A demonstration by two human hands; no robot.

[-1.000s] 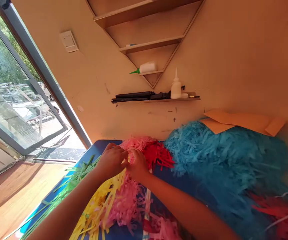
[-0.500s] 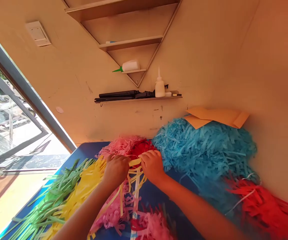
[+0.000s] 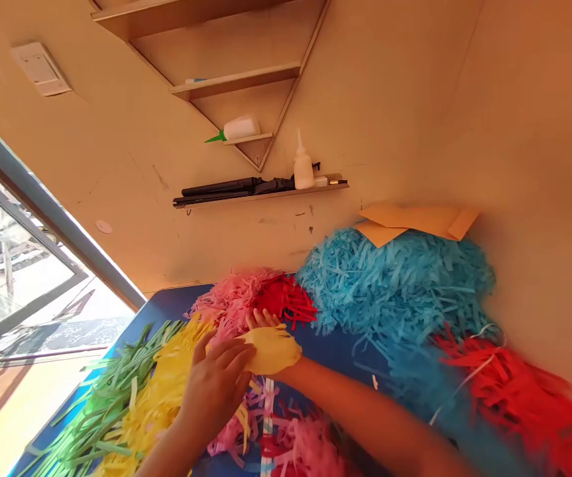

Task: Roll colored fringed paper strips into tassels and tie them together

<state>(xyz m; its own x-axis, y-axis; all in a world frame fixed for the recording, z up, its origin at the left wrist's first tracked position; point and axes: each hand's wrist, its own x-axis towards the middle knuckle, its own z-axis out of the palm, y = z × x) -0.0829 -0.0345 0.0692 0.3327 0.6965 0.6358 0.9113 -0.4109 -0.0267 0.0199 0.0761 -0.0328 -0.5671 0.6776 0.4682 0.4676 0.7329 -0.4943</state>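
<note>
A piece of fringed yellow tissue paper [image 3: 274, 351] is draped over the back of my right hand [image 3: 262, 319], hiding most of it. The right fingers stick out beyond the paper, stretched and a little apart. At the paper's left edge, my left hand [image 3: 219, 374] grips it with fingers bent over it. Thin yellow strips hang below my hands. Left of my left hand lies a pile of yellow fringed paper [image 3: 159, 391], with green strips [image 3: 99, 397] beside it. Behind my right fingers are pink fringe [image 3: 233, 298] and red fringe [image 3: 286, 298].
A large heap of blue fringe [image 3: 395, 285] stands at the back right, with an orange envelope [image 3: 415, 222] on top. Red fringe [image 3: 509, 391] lies at right with a white string. Glue bottles [image 3: 303, 171] rest on wall shelves above the blue table [image 3: 169, 301]. A glass door is at left.
The yellow paper, earlier stretched between both hands, now lies over my right hand. My right hand has moved left under it, and my left hand has come lower. The view has shifted slightly.
</note>
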